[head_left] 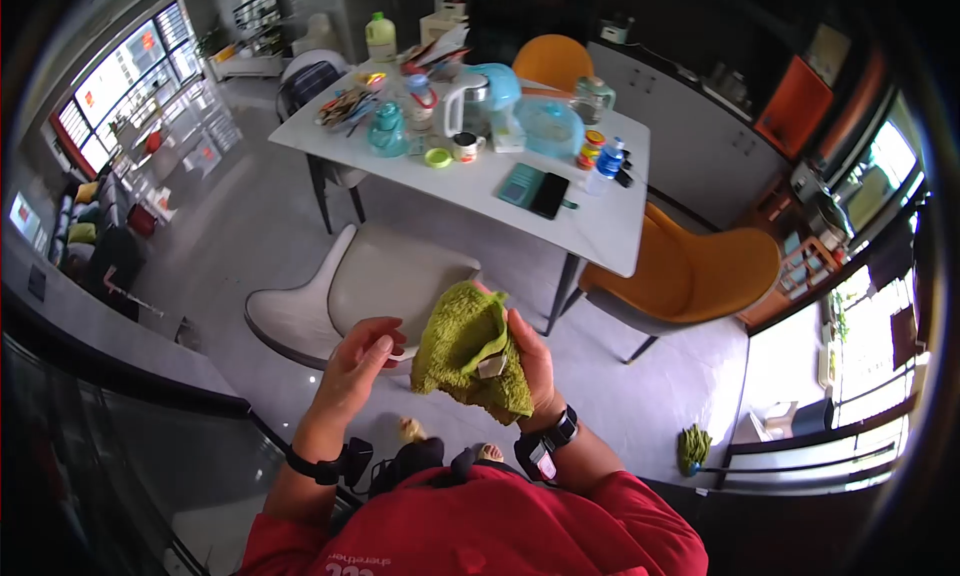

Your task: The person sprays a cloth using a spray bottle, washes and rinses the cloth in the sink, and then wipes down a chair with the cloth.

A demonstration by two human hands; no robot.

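Observation:
A green fluffy cleaning cloth [462,351], folded over with a small white tag on it, is in front of my body. My right hand [535,361] grips it along its right side, thumb towards the top. Just left of the cloth, my left hand [365,361] is raised with its fingers loosely bent and apart, holding nothing that I can see. Behind the hands stands a pale chair [395,276] with a beige seat.
A white table [420,191] carries a kettle [466,106], a teal jug [388,131], a phone [550,194], bottles and jars. An orange chair [690,276] stands at its right. A green mop head [692,448] lies on the floor at lower right.

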